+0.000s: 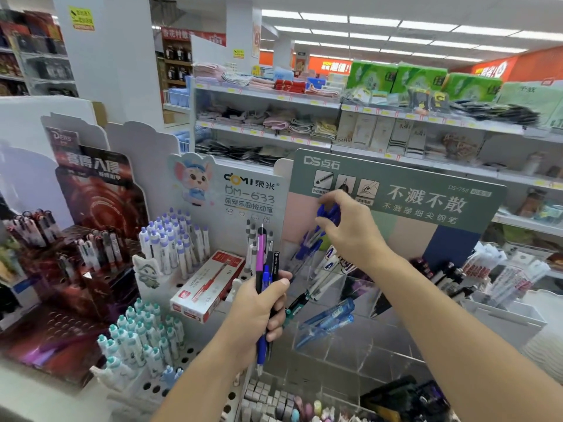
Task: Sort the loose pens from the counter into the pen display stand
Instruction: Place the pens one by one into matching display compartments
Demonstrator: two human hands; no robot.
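My left hand grips a bundle of loose pens, purple, blue and black, held upright in front of the displays. My right hand reaches up to the back row of the clear acrylic pen display stand and pinches blue-capped pens at their tops. More blue pens stand in the compartment just below that hand. Translucent blue pens lie slanted in a lower compartment. The stand's green backboard rises behind my right hand.
A white perforated stand at the left holds purple-capped pens and teal-capped pens, with a red pen box lying on it. A dark red display stands far left. Store shelves fill the background. Erasers sit at the bottom.
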